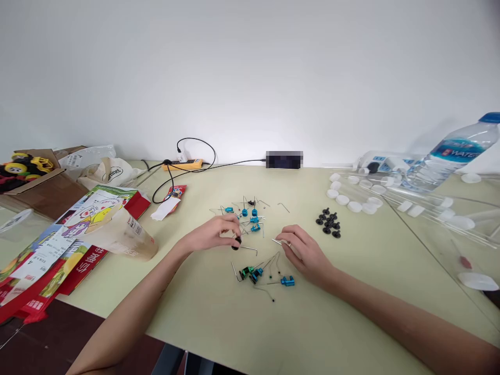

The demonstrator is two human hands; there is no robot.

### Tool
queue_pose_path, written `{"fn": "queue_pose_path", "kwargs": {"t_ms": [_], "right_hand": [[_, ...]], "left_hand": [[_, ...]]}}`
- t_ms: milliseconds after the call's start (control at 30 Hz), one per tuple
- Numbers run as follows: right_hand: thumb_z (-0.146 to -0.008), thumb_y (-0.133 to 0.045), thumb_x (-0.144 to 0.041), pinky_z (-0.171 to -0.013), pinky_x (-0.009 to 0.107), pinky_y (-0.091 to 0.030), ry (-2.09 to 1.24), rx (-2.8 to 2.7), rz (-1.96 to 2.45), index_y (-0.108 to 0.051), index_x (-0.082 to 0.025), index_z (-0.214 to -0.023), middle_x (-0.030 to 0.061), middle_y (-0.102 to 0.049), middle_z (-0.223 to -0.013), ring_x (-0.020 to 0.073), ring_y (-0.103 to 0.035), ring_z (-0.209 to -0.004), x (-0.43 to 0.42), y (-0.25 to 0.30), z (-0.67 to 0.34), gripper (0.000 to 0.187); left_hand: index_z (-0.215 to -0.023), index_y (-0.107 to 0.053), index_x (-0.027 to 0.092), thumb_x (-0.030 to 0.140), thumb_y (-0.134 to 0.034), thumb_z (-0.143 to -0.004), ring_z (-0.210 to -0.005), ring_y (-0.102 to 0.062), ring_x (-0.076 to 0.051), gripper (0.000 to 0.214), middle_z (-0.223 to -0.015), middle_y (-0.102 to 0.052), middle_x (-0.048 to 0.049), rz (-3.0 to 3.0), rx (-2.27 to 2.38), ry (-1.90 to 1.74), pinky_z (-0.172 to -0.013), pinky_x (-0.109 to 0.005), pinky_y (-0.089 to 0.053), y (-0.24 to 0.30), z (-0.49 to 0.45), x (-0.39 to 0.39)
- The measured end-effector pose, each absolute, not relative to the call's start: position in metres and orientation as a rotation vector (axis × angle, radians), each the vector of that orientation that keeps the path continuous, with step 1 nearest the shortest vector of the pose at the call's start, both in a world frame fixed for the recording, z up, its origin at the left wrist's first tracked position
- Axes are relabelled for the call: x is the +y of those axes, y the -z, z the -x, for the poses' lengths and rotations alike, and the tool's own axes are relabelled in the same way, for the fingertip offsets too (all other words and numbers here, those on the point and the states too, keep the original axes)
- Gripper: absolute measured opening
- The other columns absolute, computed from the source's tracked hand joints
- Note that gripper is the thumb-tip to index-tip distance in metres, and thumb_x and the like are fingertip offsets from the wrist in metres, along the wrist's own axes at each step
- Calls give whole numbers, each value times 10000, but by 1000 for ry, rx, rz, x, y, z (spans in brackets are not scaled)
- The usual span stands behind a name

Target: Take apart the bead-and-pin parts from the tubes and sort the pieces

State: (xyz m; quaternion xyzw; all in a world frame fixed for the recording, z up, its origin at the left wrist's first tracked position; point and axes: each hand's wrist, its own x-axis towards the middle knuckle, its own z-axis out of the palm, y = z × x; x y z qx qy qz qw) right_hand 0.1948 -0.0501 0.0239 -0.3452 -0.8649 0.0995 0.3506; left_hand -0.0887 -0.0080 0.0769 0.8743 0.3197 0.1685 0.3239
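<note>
My left hand pinches a small black knob-like piece between thumb and fingers. A thin metal rod, perhaps a hex key, sticks out from the closed fingertips of my right hand. Beyond the hands lies a cluster of small blue metal fittings among thin bent wires. Nearer to me are a green fitting with a black end, a blue fitting with a black end and a plain blue fitting. An L-shaped hex key rests beside my left hand.
Several black knob-like pieces lie right of my right hand. Farther right are white round caps, clear tubes and a tilted water bottle. A drink cup leans on red packaging at left. A power strip lies by the wall.
</note>
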Motion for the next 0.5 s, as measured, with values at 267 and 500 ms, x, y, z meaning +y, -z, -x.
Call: {"fn": "queue_pose_path", "kwargs": {"t_ms": [267, 500], "right_hand": [[-982, -287, -373, -639, 265, -384, -907, -2058, 988, -525, -218, -1028, 7, -562, -779, 135, -503, -664, -54, -28, -196, 287], [-953, -314, -484, -542, 245, -287, -1256, -1918, 895, -454, -192, -747, -28, -428, -629, 115, -360, -566, -59, -29, -189, 384]], "left_hand": [[-892, -597, 155, 290, -686, -759, -660, -573, -97, 209, -763, -599, -14, -1472, 749, -999, -566, -198, -456, -48, 26, -38], [-915, -639, 157, 264, -675, -770, -721, -611, -128, 184, -799, -643, -47, -1743, 658, -1021, -706, -271, -507, -34, 4, -50]]}}
